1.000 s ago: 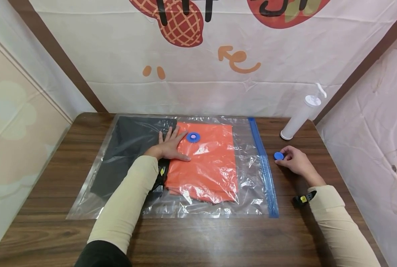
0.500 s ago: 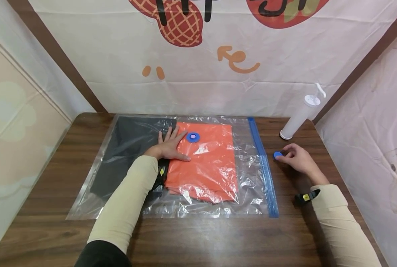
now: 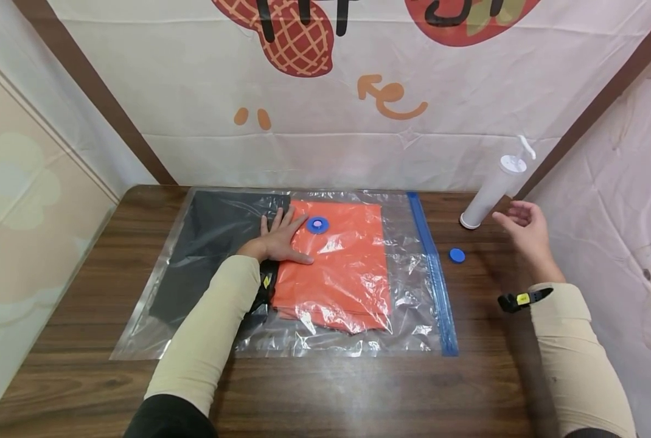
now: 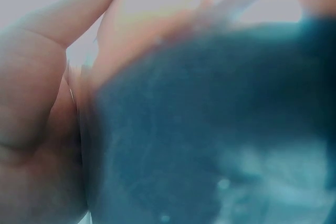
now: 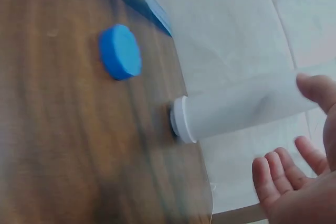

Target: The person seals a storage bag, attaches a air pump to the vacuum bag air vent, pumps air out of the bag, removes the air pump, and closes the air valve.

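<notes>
A clear vacuum storage bag (image 3: 407,304) lies flat, holding a black folded item (image 3: 221,225) and an orange folded item (image 3: 342,274). Spread over the seam between the two, my left hand (image 3: 275,243) rests on the plastic with straight fingers. Just right of its fingertips sits the round blue valve (image 3: 317,225), its cap off and a pale centre showing. My right hand (image 3: 527,234) is beside the white hand pump (image 3: 492,191), fingers loosely bent and apart from it. In the right wrist view the pump (image 5: 247,106) stands near the thumb, and the blue cap (image 5: 121,52) lies on the wood.
A blue zip strip (image 3: 434,274) closes off the bag's right side. The brown wooden table (image 3: 347,395) reaches back to a printed cloth wall (image 3: 194,152), with more cloth on both sides. The pump stands near the far right corner.
My right hand has let go of the blue cap, leaving it on the table, and moved up and right to the pump. My left hand has stayed in place.
</notes>
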Available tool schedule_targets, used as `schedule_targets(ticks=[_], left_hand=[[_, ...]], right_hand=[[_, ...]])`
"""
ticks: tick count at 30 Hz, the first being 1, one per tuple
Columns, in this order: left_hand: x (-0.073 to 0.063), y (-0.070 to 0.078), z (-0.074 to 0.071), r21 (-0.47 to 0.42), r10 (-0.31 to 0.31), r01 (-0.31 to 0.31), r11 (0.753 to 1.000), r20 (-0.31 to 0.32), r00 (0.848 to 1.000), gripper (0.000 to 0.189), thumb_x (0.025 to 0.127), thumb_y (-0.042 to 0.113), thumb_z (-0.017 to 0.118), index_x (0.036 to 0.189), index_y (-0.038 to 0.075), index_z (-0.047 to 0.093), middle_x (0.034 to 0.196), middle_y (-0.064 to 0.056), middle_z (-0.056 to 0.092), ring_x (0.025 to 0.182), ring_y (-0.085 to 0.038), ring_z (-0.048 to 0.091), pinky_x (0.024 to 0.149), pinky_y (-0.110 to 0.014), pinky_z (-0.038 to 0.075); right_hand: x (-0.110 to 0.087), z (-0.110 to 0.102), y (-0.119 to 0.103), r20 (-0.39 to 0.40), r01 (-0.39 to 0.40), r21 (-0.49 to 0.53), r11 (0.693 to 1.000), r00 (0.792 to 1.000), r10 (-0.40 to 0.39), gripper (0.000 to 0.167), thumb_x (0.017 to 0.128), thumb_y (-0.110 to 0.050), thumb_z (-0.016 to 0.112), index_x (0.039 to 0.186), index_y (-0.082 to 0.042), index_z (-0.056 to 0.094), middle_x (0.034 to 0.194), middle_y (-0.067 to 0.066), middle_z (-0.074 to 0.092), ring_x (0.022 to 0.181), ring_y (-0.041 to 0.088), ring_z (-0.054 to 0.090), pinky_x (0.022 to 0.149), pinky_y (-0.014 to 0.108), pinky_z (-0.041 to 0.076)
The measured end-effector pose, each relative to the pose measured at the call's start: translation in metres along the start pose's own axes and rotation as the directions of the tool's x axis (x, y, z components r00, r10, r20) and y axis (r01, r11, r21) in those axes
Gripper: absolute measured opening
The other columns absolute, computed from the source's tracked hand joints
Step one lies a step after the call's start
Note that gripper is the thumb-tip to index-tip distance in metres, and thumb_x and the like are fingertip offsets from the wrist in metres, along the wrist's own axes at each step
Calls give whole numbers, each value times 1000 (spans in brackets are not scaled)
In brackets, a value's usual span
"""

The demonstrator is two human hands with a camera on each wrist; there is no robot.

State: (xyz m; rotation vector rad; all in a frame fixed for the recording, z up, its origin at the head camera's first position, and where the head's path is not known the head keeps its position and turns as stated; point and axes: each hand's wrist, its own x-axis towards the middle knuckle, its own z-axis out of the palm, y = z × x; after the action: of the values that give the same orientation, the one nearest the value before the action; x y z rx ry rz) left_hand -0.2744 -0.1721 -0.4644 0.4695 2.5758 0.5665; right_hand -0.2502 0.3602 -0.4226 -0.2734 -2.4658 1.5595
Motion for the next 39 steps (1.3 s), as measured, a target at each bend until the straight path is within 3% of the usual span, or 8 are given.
schedule_targets(ticks=[4, 8, 15, 21, 26, 31, 36, 39], left_hand=[[1, -2, 1, -1, -6, 6, 1000, -2, 1000, 117, 83, 60, 77, 165, 22, 4, 169, -14, -16, 151, -37, -25, 112, -65, -23], [2, -3, 2, -17, 0, 0, 1000, -2, 1000, 117, 82, 60, 77, 165, 22, 4, 169, -14, -16, 151, -36, -26, 112, -65, -23], [1, -1, 1, -25, 14, -14, 1000, -5, 1000, 116, 83, 60, 77, 165, 21, 4, 169, -14, -16, 152, -37, -24, 113, -65, -22], [1, -1, 1, -56, 17, -17, 998, 4, 1000, 118, 81, 62, 77, 165, 21, 4, 169, -13, -17, 151, -36, -25, 112, -63, -25], [-1, -2, 1, -39, 8, -8, 999, -3, 1000, 117, 82, 60, 78, 165, 23, 5, 169, -13, -17, 151, -35, -26, 112, -64, -24], [-2, -1, 1, -19, 7, -7, 1000, -7, 1000, 116, 83, 59, 78, 165, 22, 5, 169, -14, -17, 151, -37, -25, 112, -66, -22], [1, -2, 2, -24, 1, -1, 1000, -10, 1000, 116, 82, 59, 78, 165, 22, 5, 169, -14, -16, 151, -36, -25, 113, -65, -22], [1, -2, 2, -31, 6, -6, 999, -11, 1000, 116, 82, 60, 77, 165, 21, 5, 169, -14, -16, 151, -37, -25, 113, -64, -23]], right_hand=[[15, 3, -7, 3, -20, -5, 1000, 1000, 20, 68, 96, -30, 71, 151, -13, 35, 137, 4, 49, 123, 14, 51, 100, 21, 41], [29, 12, -14, 19, -4, 13, 1000, 1000, 4, 82, 96, -32, 70, 158, -9, 22, 154, 14, 37, 138, 24, 41, 113, 32, 37], [46, 27, -22, 32, 1, 79, 997, 999, -4, 78, 95, -29, 73, 154, -10, 26, 146, 4, 42, 132, 17, 43, 113, 34, 36], [52, 36, -24, 32, -45, 205, 978, 999, 39, 50, 95, -12, 71, 139, -10, 47, 120, -7, 57, 121, 13, 49, 116, 37, 32], [50, 39, -31, 32, -36, 153, 988, 999, 32, 35, 96, -15, 71, 127, -13, 55, 109, -12, 61, 113, 8, 53, 112, 35, 37], [45, 44, -50, 54, -23, 163, 986, 998, 14, 28, 96, -19, 71, 117, -21, 53, 106, -13, 59, 109, 7, 53, 109, 36, 38], [37, 59, -83, 102, 2, 184, 983, 995, -21, 36, 96, -24, 72, 122, -14, 50, 112, -6, 53, 108, 9, 52, 102, 32, 43], [30, 72, -106, 168, -20, 310, 951, 985, -34, 38, 97, -16, 68, 127, -8, 47, 118, 1, 54, 114, 15, 53, 105, 34, 43]])
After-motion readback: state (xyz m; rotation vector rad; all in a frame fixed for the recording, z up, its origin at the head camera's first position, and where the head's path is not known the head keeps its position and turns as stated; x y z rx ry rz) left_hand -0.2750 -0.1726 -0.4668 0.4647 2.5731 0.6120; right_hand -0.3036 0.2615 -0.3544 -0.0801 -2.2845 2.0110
